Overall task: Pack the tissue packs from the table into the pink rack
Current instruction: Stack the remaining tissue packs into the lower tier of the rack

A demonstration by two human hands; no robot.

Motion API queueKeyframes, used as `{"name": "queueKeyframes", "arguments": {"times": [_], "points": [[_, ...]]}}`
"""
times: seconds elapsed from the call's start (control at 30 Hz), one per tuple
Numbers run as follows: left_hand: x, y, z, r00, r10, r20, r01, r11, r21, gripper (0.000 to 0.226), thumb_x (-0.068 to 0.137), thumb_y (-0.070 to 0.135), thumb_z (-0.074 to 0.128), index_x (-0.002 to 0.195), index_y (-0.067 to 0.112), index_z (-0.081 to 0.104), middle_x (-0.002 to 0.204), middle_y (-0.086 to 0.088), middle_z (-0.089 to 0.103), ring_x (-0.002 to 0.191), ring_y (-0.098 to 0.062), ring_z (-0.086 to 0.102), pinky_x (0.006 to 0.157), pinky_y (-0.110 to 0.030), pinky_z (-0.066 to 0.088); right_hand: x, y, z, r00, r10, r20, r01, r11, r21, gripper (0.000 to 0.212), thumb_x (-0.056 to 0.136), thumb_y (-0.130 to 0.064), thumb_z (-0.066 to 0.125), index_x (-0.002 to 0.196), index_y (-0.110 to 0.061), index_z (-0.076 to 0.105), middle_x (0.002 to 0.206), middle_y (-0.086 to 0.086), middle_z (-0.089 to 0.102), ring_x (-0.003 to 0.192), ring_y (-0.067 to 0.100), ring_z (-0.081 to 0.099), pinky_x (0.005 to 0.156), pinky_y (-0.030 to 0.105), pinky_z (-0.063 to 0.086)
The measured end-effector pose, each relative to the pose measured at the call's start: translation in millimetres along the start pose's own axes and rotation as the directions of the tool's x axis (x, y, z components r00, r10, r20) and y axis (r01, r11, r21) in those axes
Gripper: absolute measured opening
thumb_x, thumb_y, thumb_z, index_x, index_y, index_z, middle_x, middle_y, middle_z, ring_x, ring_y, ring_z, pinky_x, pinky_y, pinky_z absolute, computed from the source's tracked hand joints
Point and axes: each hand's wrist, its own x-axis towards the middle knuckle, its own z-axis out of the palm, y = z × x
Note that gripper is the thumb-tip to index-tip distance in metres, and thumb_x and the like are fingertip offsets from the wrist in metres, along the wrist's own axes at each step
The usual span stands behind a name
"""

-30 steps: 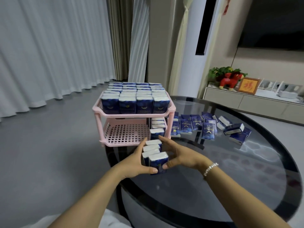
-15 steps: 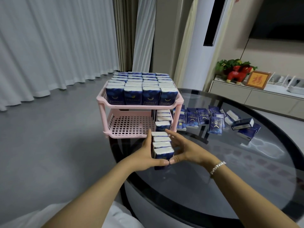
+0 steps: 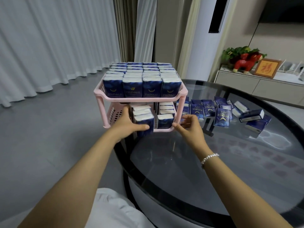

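Observation:
A pink two-tier rack (image 3: 98, 94) stands at the left edge of the round glass table (image 3: 213, 170). Its upper shelf is full of blue tissue packs (image 3: 141, 88). My left hand (image 3: 127, 125) grips a row of several tissue packs (image 3: 144, 117) and holds it at the front of the lower shelf, beside a row of packs (image 3: 166, 117) standing at that shelf's right. My right hand (image 3: 189, 127) hovers with relaxed fingers just right of the rack's front corner, holding nothing. Several loose tissue packs (image 3: 222, 115) stand and lie on the table right of the rack.
A low white cabinet (image 3: 246, 84) with a plant, a red figurine (image 3: 245, 63) and a framed picture (image 3: 267, 68) stands behind the table. White curtains (image 3: 49, 38) hang at the left over a grey floor. The near side of the glass table is bare.
The row of packs has been carried from the table in front of the rack into the lower shelf. My right hand has let go of it and drawn off to the right.

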Motion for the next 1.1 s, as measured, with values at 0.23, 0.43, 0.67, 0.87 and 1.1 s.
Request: {"name": "queueKeyframes", "arguments": {"times": [0.23,0.43,0.67,0.87,1.1], "points": [[47,-13,6,0.997,-0.070,-0.046,0.075,0.990,0.121,0.096,0.064,0.040,0.086,0.141,0.020,0.033,0.141,0.000,0.047,0.126,-0.022,0.047,0.094,-0.028,0.037,9,19,31,0.994,-0.034,-0.102,0.023,0.994,-0.106,0.020,0.090,-0.025,0.060,0.106,-0.014,0.061,0.097,-0.004,0.059,0.082,0.009,0.053,0.064,0.008,0.038],[74,-15,7,0.995,-0.100,0.028,0.097,0.992,0.082,0.113,0.057,0.038,0.089,0.146,0.024,0.022,0.149,0.000,0.040,0.132,-0.024,0.042,0.107,-0.039,0.040,13,26,30,0.990,-0.041,-0.133,0.023,0.991,-0.134,0.016,0.088,-0.029,0.062,0.101,-0.020,0.064,0.087,-0.002,0.064,0.076,0.012,0.056,0.061,0.004,0.039],[95,-21,12,0.998,-0.063,0.019,0.059,0.989,0.138,0.116,0.039,0.066,0.079,0.139,0.025,0.040,0.146,0.000,0.043,0.131,-0.022,0.044,0.108,-0.045,0.040,13,26,31,0.990,-0.028,-0.138,0.016,0.997,-0.082,0.014,0.087,-0.030,0.063,0.101,-0.026,0.063,0.092,0.001,0.068,0.084,0.017,0.062,0.071,0.021,0.046],[87,-12,24,0.999,-0.039,0.018,0.036,0.991,0.130,0.055,0.086,0.030,0.068,0.134,0.019,0.044,0.134,-0.002,0.055,0.121,-0.024,0.052,0.098,-0.034,0.042,13,25,31,0.989,-0.018,-0.144,0.006,0.997,-0.081,0.017,0.087,-0.030,0.063,0.103,-0.024,0.063,0.089,-0.007,0.064,0.073,0.006,0.056,0.062,0.003,0.039],[81,-8,29,0.999,-0.014,0.041,0.002,0.959,0.284,0.062,0.091,0.023,0.062,0.143,0.019,0.028,0.137,-0.005,0.052,0.119,-0.026,0.050,0.086,-0.028,0.036,12,24,31,0.989,-0.011,-0.148,-0.001,0.996,-0.086,0.018,0.087,-0.030,0.063,0.104,-0.024,0.063,0.087,-0.007,0.063,0.070,0.003,0.054,0.060,0.006,0.039]]}}
